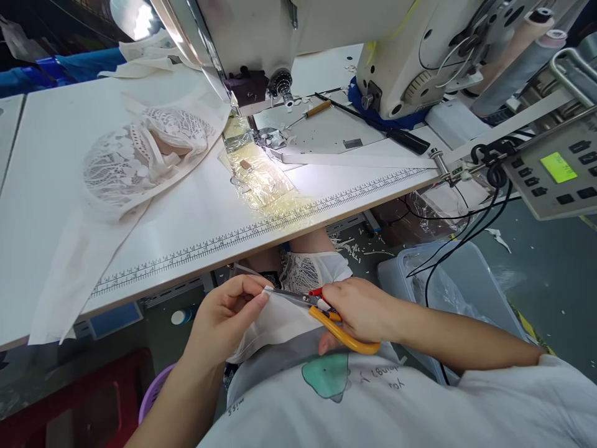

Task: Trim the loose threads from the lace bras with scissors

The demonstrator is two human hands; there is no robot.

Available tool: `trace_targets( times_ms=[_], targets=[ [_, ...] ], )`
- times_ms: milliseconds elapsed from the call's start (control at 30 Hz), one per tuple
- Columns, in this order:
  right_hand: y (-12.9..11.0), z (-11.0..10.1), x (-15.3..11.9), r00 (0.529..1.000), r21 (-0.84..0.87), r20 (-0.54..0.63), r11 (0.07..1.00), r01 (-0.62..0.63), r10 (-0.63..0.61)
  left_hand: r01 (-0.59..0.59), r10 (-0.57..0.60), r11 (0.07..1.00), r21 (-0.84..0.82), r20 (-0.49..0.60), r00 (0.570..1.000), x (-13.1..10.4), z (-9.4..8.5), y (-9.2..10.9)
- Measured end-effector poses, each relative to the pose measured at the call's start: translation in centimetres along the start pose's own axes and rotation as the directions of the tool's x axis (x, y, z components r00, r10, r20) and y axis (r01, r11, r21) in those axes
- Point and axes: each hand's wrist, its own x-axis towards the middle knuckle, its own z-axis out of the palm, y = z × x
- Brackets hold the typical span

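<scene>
Sewing desk (pixel 46 155) beyond, one white cloth pinched over the lap

Nearest, below the front edge of the desk, one white cloth (pixel 282 320) lies over the lap. The left hand (pixel 224 320) grasps its edge between thumb and forefinger, probably so that it stays firm beside the blade tips. The fingers of the right hand (pixel 364 305) are closed around one pair of scissors (pixel 349 336), whose blades point left toward that pinch; the hold seems to give short, close control.

To the right of the lap stands one plastic tub (pixel 476 261) with clear film inside, within arm's reach.

On the desk, one printed ruler (pixel 233 239) follows the front edge, likely so lengths can be read there. Behind it, one lace garment (pixel 149 162) is laid to the left, apart from the needle area. One white strip (pixel 354 160) runs from near the presser foot to a metal guide, which seems to keep it straight.

Farther back are one sewing machine (pixel 336 25), one wooden-handled awl (pixel 318 110), one black-handled tool (pixel 408 140) and, at right, two thread cones (pixel 522 74).
</scene>
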Motion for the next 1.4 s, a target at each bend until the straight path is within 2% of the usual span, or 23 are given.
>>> trace_targets(
  times_ms=[300, 567, 967, 1133, 1167, 1233, 1333, 1400],
  targets=[
    [0.0, -0.5, -0.4, 1.000, 0.042, -0.003, 0.999, 0.021, -0.021, 0.019, -0.019, 1.000, -0.003, -0.005, 1.000, 0.1, 0.3, 0.6],
    [-0.2, 0.1, -0.2, 1.000, 0.037, -0.017, 0.999, -0.025, 0.025, 0.059, -0.060, 0.998, -0.029, -0.023, 0.998, 0.0, 0.6, 0.6],
    [-0.1, 1.1, 0.1, 0.998, -0.020, -0.066, 0.999, -0.024, 0.023, 0.074, -0.073, 0.996, -0.058, 0.018, 0.997, 0.1, 0.6, 0.3],
    [0.8, 0.5, 0.2, 0.999, 0.156, -0.039, 0.987, -0.024, 0.030, 0.071, -0.070, 0.997, -0.043, 0.012, 0.997, 0.1, 0.9, 0.8],
    [1.1, 0.3, 0.2, 0.998, 0.190, -0.063, 0.982, -0.007, 0.019, 0.071, -0.071, 0.997, -0.042, 0.018, 0.997, 0.1, 0.9, 1.0],
    [2.0, -0.1, 0.1, 0.983, 0.224, -0.182, 0.974, 0.032, 0.010, 0.067, -0.067, 0.998, -0.018, 0.029, 0.997, 0.0, 1.0, 1.2],
    [3.1, -0.5, 0.2, 0.930, 0.231, -0.365, 0.972, 0.041, 0.048, 0.033, -0.034, 0.999, 0.034, 0.038, 0.999, -0.1, 1.0, 1.5],
    [3.2, -0.8, 0.3, 0.921, 0.216, -0.387, 0.975, 0.047, 0.042, 0.006, -0.009, 0.999, 0.053, 0.052, 0.999, -0.2, 1.0, 1.6]
  ],
)
